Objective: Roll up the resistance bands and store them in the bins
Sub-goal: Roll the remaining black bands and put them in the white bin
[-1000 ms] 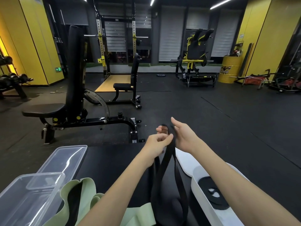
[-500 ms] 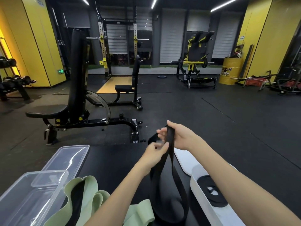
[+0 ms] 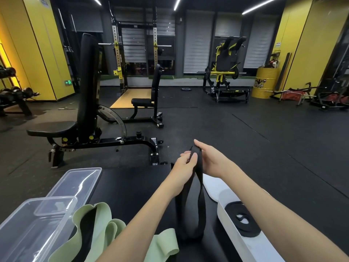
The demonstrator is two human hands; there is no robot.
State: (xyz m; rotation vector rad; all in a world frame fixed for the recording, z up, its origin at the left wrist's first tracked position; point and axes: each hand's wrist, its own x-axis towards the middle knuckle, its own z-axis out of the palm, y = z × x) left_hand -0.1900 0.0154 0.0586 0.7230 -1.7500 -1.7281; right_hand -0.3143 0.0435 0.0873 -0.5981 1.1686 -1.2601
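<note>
Hands met above the tabletop (image 3: 132, 186); left hand (image 3: 184, 165) pinched the black band (image 3: 201, 205) near its top; right hand (image 3: 211, 159) apparently gripped it too; its loop hung beside the white bin (image 3: 251, 246).

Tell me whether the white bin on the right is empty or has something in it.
Not empty. The white bin holds one rolled black band, coiled flat on its floor.
</note>
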